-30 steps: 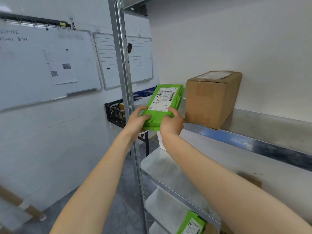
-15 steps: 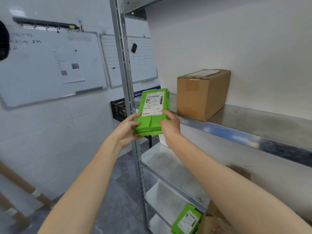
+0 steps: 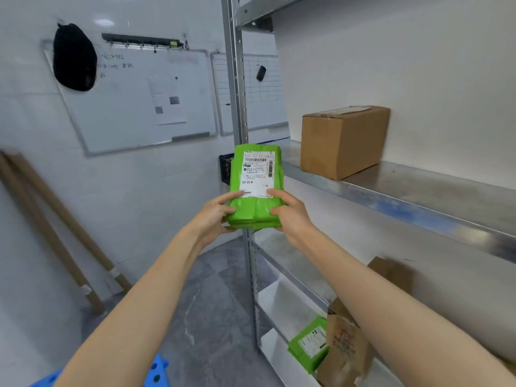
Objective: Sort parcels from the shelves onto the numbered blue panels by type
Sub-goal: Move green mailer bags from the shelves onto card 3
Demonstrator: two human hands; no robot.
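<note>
Head view, item one: I find the green parcel (image 3: 255, 188) off the rack and in the air. It is held level in front of the front upright (image 3: 237, 107), just outside the left end of the upper shelf (image 3: 418, 191) and touching neither.

Item two, grip. The left hand (image 3: 213, 216) grips the near left corner, thumb laid over the top at the bottom of the label. The right hand (image 3: 290, 213) grips the near right corner the same way. On both hands the other fingers wrap under the parcel, where I cannot see them.

Item three, remaining stock. A cardboard box (image 3: 343, 141) stands at the front edge of the upper shelf, towards its left end. A second green parcel (image 3: 308, 343) lies at the front edge of a lower shelf.

Judgement: the pick appears complete and the carry is in hand. With the label facing up, the type can be read now as a soft green bag. The next move calls for turning away from the rack to the matching panel. Only a corner of a blue panel (image 3: 156, 370) shows at the bottom edge, and its number is not legible.
</note>
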